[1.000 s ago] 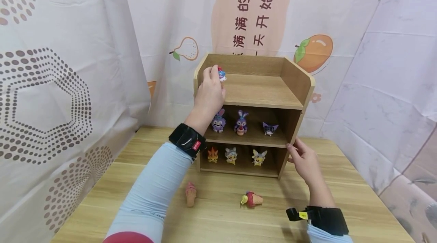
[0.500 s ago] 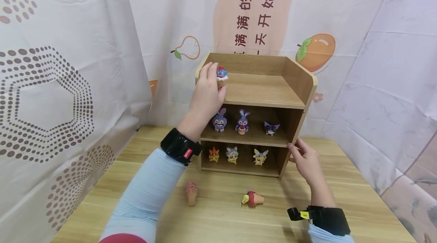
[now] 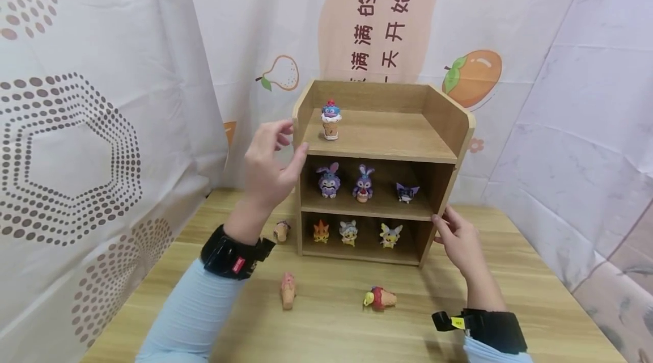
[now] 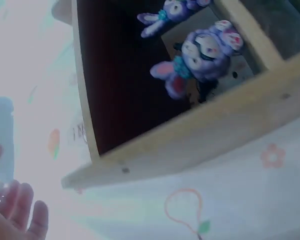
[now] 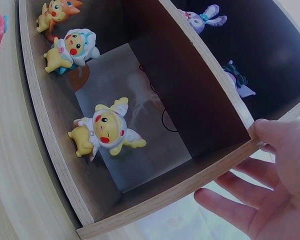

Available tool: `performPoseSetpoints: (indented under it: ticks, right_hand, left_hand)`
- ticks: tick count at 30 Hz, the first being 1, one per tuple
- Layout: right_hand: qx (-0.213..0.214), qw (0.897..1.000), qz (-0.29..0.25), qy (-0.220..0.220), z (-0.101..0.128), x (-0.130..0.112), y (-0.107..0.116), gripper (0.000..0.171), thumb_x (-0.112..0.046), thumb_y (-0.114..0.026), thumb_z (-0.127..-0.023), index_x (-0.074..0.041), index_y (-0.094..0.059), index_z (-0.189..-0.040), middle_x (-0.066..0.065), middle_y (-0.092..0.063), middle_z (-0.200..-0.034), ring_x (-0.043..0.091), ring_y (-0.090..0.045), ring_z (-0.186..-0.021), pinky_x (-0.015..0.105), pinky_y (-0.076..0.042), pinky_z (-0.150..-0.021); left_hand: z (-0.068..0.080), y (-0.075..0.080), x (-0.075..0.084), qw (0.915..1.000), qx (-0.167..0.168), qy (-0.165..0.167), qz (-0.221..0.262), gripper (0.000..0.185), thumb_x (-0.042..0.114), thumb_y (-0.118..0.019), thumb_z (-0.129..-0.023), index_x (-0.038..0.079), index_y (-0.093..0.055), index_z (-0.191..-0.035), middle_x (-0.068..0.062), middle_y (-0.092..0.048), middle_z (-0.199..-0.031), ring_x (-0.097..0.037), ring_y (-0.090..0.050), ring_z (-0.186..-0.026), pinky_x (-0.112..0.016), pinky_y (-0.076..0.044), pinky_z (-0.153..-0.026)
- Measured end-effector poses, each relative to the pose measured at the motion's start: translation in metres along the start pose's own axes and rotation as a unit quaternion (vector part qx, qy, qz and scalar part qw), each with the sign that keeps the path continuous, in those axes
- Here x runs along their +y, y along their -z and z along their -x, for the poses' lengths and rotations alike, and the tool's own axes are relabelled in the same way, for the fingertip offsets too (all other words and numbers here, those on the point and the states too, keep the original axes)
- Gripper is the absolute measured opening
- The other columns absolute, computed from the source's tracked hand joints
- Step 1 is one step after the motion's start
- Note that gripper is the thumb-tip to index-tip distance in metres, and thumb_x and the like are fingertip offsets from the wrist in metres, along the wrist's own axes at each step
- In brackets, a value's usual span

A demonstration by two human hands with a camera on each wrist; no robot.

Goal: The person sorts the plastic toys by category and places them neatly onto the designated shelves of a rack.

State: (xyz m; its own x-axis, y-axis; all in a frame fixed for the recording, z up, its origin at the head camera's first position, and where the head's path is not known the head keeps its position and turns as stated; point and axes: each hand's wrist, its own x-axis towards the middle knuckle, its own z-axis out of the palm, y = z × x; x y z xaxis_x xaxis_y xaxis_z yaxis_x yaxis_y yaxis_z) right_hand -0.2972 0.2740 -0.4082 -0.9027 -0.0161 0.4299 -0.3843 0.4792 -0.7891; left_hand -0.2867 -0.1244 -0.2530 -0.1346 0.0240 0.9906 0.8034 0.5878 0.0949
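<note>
At the L end of the wooden shelf (image 3: pixel 384 171), a stray brush from the L hand (image 3: pixel 268 164) could topple the blue-topped cone figurine (image 3: pixel 330 121), upright on the top board (image 3: pixel 390 133); farther R, a shove from the R hand (image 3: pixel 461 243) might jolt the shelf. Grip, from where I stand: L relaxed, thumb & fingers apart, nothing held; R unclenched, thumb touching the R panel's (image 3: pixel 446 115) front edge, fingers loose along its outer side.

Cone fig (image 3: pixel 331 125) on shelf (image 3: pixel 393 131), top L; tbl (image 3: pixel 326 332) under.
</note>
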Motion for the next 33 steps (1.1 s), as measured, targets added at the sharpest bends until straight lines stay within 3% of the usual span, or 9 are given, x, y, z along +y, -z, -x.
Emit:
performPoseSetpoints:
  ticks: [6, 9, 14, 20, 25, 33]
  right_hand:
    - [0.006, 1.0, 0.015, 0.005, -0.003, -0.001, 0.002, 0.055, -0.03, -0.052, -0.108, -0.006, -0.041, -0.156, 0.03, -0.057, -0.136, 0.033, -0.061, -0.118, 0.03, -0.06, -0.072]
    - [0.006, 1.0, 0.019, 0.006, -0.005, -0.001, 0.002, 0.055, -0.032, -0.052, -0.108, -0.007, -0.041, -0.156, 0.03, -0.057, -0.136, 0.028, -0.062, -0.116, 0.031, -0.06, -0.072]
    - [0.006, 1.0, 0.018, 0.009, -0.003, 0.001, 0.001, 0.054, -0.03, -0.053, -0.108, -0.004, -0.043, -0.154, 0.03, -0.057, -0.135, 0.019, -0.063, -0.113, 0.027, -0.059, -0.071]
    - [0.0, 1.0, 0.012, -0.001, 0.0, 0.0, 0.0, 0.055, -0.03, -0.053, -0.108, -0.005, -0.041, -0.155, 0.03, -0.056, -0.137, 0.016, -0.062, -0.114, 0.024, -0.059, -0.071]
    - [-0.001, 1.0, 0.006, -0.002, 0.0, 0.0, -0.001, 0.055, -0.029, -0.052, -0.108, -0.005, -0.04, -0.156, 0.03, -0.055, -0.138, 0.03, -0.06, -0.119, 0.023, -0.058, -0.071]
    - [0.001, 1.0, 0.01, 0.002, -0.002, 0.003, -0.001, 0.052, -0.023, -0.052, -0.108, -0.004, -0.04, -0.155, 0.032, -0.055, -0.138, 0.036, -0.059, -0.119, 0.023, -0.058, -0.069]
  left_hand:
    - [0.019, 0.023, -0.015, 0.998, 0.059, 0.022, 0.003, 0.031, 0.017, -0.07, -0.09, -0.005, -0.063, -0.109, -0.016, -0.064, -0.092, -0.03, -0.06, -0.076, -0.036, -0.046, -0.071]
    - [0.029, 0.031, -0.027, 0.9971, 0.064, 0.042, 0.005, 0.029, 0.014, -0.071, -0.089, -0.005, -0.063, -0.109, -0.017, -0.063, -0.09, -0.031, -0.059, -0.075, -0.036, -0.045, -0.071]
    - [0.05, 0.039, -0.05, 0.9963, 0.032, 0.076, -0.022, 0.029, 0.014, -0.071, -0.09, -0.006, -0.062, -0.109, -0.017, -0.061, -0.091, -0.03, -0.058, -0.076, -0.036, -0.045, -0.07]
    - [0.073, 0.045, -0.067, 0.9891, -0.038, 0.127, -0.063, 0.026, 0.016, -0.072, -0.091, -0.003, -0.065, -0.108, -0.015, -0.063, -0.096, -0.028, -0.059, -0.08, -0.04, -0.048, -0.069]
    - [0.086, 0.048, -0.074, 0.9699, -0.119, 0.185, -0.105, 0.027, 0.023, -0.072, -0.093, 0.003, -0.067, -0.11, -0.011, -0.064, -0.104, -0.027, -0.061, -0.087, -0.041, -0.051, -0.069]
    - [0.101, 0.045, -0.083, 0.9207, -0.241, 0.27, -0.145, 0.036, 0.031, -0.068, -0.097, 0.005, -0.063, -0.121, -0.011, -0.062, -0.116, -0.031, -0.061, -0.099, -0.047, -0.053, -0.079]
